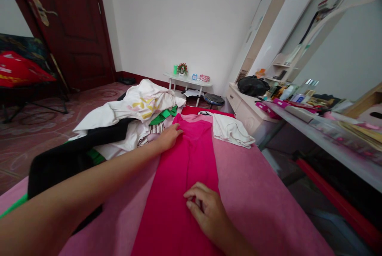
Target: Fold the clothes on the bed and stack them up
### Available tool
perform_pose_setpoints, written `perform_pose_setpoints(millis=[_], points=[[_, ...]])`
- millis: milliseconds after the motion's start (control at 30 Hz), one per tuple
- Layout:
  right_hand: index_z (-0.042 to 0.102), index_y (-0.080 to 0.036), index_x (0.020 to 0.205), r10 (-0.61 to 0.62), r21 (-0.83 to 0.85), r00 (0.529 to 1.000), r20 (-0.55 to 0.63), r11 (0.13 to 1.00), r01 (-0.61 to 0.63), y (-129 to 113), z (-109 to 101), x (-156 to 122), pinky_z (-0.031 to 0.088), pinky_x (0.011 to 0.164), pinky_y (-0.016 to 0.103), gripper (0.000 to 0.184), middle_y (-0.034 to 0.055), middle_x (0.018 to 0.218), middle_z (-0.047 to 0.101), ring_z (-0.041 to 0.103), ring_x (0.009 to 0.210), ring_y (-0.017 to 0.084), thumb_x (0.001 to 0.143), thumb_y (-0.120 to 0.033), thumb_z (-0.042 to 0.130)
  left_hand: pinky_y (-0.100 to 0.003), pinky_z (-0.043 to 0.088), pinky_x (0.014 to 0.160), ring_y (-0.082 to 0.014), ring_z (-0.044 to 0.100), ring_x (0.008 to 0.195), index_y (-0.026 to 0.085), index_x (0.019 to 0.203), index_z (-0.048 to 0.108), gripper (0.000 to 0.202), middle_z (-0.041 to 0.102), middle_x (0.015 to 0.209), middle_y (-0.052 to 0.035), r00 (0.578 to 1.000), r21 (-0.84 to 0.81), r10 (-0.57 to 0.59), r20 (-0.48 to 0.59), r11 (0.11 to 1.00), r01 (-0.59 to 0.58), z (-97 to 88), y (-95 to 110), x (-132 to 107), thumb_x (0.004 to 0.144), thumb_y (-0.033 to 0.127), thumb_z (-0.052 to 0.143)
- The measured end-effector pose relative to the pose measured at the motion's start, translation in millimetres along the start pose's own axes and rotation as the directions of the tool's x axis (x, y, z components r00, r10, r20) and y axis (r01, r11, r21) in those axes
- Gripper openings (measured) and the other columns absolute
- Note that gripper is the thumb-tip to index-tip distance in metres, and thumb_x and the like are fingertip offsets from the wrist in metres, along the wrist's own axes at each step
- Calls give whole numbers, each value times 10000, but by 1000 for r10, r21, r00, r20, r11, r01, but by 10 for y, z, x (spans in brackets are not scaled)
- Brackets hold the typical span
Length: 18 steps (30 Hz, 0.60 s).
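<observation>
A long bright pink garment [191,160], which looks like trousers with a seam down the middle, lies stretched out in front of me on the pink bed cover [253,192]. My left hand [170,137] rests on its left edge near the far end, fingers laid over the cloth. Closer to me, my right hand [209,210] is over the garment's right side. Its fingers are loosely bent, with a gap between thumb and forefinger and no cloth visible between them.
Left of the garment is a heap of clothes, with a white shirt [143,102] and black cloth [62,168]. A folded white garment [232,128] lies at the far right. A cluttered dressing table [250,106] stands along the right; a small white table [188,80] is by the wall.
</observation>
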State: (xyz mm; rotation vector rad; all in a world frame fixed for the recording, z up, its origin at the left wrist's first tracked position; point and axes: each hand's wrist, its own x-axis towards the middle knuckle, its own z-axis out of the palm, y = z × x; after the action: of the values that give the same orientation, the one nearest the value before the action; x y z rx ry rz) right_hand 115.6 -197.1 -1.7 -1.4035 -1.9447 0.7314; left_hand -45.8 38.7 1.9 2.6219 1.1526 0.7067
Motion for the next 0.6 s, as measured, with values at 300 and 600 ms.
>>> perform_pose_setpoints(millis=[300, 600], points=[[584, -336, 1213, -169, -166, 962, 214, 964, 206, 74, -722, -679, 389, 1031, 348, 484, 32, 1321, 550, 470, 1252, 169, 848, -64, 422, -347, 398, 1011, -228, 501, 1186, 267, 1199, 596, 418, 553, 1278, -69, 810, -142, 426, 403, 903, -404, -823, 479, -1519, 813, 112, 550], [541, -418, 1267, -424, -180, 808, 408, 831, 526, 335, -525, -628, 283, 1072, 551, 454, 11, 1397, 487, 312, 1359, 297, 818, -387, 607, -404, 241, 1145, -228, 442, 1283, 278, 1217, 590, 339, 527, 1352, -52, 663, -329, 600, 447, 800, -503, -1036, 843, -1880, 882, 278, 534]])
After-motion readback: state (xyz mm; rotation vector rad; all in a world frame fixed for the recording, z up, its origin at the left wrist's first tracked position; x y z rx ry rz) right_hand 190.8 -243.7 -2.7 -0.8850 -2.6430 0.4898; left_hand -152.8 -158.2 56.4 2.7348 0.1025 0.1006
